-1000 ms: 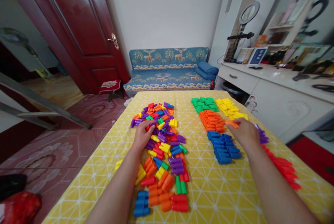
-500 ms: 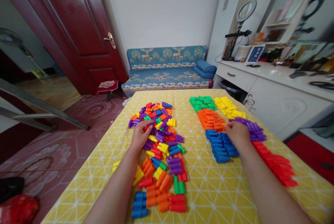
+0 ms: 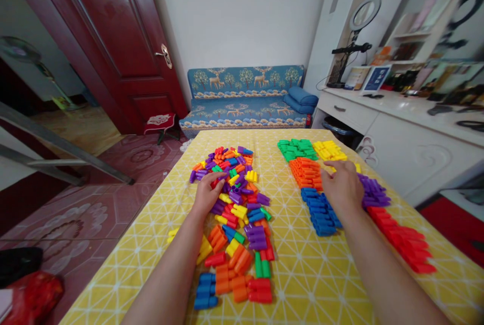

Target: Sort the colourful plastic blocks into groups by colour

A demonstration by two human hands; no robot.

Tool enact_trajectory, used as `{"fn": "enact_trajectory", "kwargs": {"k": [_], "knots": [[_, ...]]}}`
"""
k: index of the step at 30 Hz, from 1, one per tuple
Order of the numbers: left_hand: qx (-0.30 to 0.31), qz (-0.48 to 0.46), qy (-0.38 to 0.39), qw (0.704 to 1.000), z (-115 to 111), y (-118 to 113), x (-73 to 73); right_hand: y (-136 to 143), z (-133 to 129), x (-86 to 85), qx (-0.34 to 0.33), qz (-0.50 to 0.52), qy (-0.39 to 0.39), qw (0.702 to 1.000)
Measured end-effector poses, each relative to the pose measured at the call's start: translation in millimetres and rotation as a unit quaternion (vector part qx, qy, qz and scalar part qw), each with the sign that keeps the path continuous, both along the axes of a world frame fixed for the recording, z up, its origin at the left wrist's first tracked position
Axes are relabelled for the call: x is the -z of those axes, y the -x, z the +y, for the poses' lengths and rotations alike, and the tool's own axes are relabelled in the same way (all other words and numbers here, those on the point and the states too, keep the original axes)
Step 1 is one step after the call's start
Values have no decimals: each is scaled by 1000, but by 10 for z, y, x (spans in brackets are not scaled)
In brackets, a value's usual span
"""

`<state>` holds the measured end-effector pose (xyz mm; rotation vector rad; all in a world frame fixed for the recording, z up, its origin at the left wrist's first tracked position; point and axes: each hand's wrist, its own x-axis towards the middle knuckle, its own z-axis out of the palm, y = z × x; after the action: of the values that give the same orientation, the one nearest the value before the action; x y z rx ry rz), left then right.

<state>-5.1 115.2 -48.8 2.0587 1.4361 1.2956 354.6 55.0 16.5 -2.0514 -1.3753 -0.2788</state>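
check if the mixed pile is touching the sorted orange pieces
Apart. The head view shows a bare strip of yellow tablecloth between the mixed pile and the sorted orange pieces.

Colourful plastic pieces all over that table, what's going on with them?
A person has their left hand at a mixed heap of pieces. Their right hand is beside single-colour groups: green, yellow, orange, blue, purple and red. I can't tell whether either hand holds a piece.

Multicoloured plastic pieces lie jumbled on the tabletop, left of grouped green pieces, yellow pieces, orange pieces, blue pieces, purple pieces and red pieces.
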Motion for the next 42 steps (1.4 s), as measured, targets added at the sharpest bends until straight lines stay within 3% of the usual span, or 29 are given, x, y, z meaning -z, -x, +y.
{"fn": "enact_trajectory", "kwargs": {"k": [3, 5, 7, 11, 16, 21, 26, 30, 34, 36, 39, 42], "knots": [[2, -6, -1, 1000, -6, -6, -1, 583, -70, -1, -188, 30, -59, 980], [1, -13, -3, 1000, -14, -11, -2, 925, -84, 129, -295, 44, -9, 954], [-2, -20, -4, 1000, -19, -17, -2, 1150, -69, 301, -343, 66, 54, 935], [-1, -21, -4, 1000, -11, -20, 6, 1279, 15, 540, -350, 160, 111, 916], [-4, -22, -2, 1000, -5, -18, 9, 1344, 56, 628, -335, 305, 132, 881], [-12, -17, -3, 1000, -8, -20, 11, 1492, -31, 680, -367, 355, 137, 849], [-13, -23, -6, 1000, 2, -19, 26, 1562, -113, 601, -447, 402, 110, 791], [-12, -30, -4, 999, 0, -18, 22, 1573, -197, 477, -490, 417, 135, 754], [-14, -32, -3, 999, -2, -17, 17, 1599, -270, 324, -556, 443, 159, 685], [-17, -32, -1, 999, -4, -19, 12, 1610, -282, 250, -546, 426, 134, 709], [-19, -32, 6, 999, -13, -26, 0, 1632, -322, 159, -508, 335, 93, 788], [-19, -31, 11, 999, -18, -29, -7, 1706, -457, 115, -556, 181, 103, 805]]}}
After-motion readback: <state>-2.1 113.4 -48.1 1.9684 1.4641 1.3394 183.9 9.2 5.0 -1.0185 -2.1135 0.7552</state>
